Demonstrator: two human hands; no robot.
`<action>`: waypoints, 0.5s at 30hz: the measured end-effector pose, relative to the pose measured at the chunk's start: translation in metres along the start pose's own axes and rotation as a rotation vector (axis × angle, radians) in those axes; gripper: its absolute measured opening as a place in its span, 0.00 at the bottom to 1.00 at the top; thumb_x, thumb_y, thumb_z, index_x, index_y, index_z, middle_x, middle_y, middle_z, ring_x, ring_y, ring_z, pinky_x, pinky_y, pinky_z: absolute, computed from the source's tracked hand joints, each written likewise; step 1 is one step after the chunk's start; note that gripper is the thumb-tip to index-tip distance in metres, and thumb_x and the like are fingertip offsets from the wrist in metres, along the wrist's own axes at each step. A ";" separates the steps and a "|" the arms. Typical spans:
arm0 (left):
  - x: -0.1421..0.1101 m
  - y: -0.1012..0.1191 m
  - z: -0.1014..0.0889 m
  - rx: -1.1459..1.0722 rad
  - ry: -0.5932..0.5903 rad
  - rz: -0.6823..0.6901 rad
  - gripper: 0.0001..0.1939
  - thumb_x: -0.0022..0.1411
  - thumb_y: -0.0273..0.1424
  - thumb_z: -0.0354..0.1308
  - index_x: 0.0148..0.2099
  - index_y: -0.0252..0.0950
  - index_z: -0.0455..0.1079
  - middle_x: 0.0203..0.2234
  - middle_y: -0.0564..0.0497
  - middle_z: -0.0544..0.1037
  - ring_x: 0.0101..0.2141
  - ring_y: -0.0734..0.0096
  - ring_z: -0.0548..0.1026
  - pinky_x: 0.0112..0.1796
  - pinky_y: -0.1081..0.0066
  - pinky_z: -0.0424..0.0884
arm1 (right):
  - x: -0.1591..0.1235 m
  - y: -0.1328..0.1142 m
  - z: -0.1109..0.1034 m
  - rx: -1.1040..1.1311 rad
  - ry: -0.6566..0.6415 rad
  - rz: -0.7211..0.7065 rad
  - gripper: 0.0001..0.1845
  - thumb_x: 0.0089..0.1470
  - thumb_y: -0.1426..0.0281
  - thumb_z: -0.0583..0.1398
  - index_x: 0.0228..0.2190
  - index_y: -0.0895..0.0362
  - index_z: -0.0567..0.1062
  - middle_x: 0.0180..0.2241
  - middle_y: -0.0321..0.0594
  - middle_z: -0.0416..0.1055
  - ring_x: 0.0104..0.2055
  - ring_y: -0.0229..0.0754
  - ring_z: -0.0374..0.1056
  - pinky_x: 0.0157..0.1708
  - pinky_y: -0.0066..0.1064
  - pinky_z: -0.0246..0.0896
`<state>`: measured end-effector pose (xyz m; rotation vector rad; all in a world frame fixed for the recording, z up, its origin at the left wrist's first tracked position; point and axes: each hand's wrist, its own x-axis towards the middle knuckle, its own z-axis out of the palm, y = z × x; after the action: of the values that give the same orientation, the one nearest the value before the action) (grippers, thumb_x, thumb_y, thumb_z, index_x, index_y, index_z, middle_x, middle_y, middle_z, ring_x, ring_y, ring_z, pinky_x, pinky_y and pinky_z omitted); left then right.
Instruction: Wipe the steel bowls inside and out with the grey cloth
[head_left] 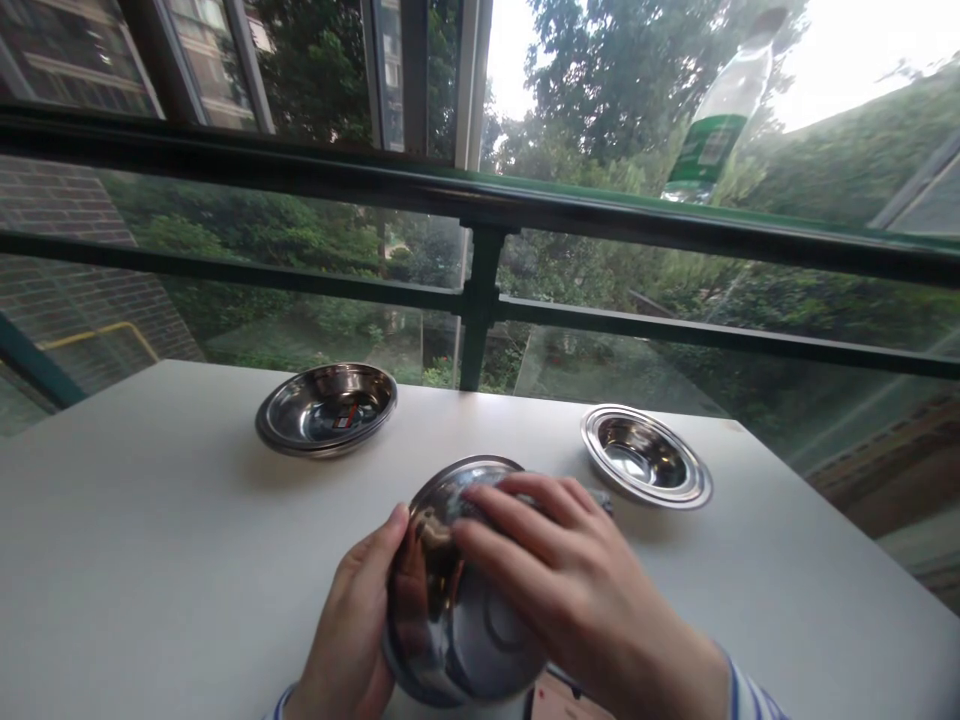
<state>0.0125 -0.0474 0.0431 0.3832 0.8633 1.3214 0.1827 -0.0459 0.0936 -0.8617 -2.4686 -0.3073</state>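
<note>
A shiny steel bowl (457, 620) is held tilted, its underside toward me, above the white table (150, 560). My left hand (352, 630) grips its left rim, thumb up along the edge. My right hand (577, 590) lies over the bowl's top and right side, fingers curved and pressed against the metal; a bit of grey cloth seems to peek out past the fingertips, though I cannot make it out clearly. Two more steel bowls rest on the table: one at the back left (327, 408), one at the back right (646, 456).
A dark green railing (480, 300) with glass panels runs just behind the table. A plastic bottle with a green label (720, 115) stands on the top rail at the right. Trees and buildings lie beyond. A paper tag (559, 700) shows beneath my right wrist.
</note>
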 end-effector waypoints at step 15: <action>0.003 0.004 0.002 -0.080 0.126 0.048 0.05 0.51 0.28 0.63 0.28 0.30 0.74 0.18 0.54 0.73 0.20 0.77 0.69 0.21 0.79 0.67 | 0.009 -0.032 0.014 -0.036 0.203 -0.175 0.13 0.60 0.73 0.52 0.36 0.56 0.76 0.43 0.35 0.74 0.42 0.43 0.65 0.36 0.34 0.60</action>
<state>0.0111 -0.0435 0.0458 0.2616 0.9080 1.4322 0.1509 -0.0606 0.0847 -0.5971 -2.3567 -0.4775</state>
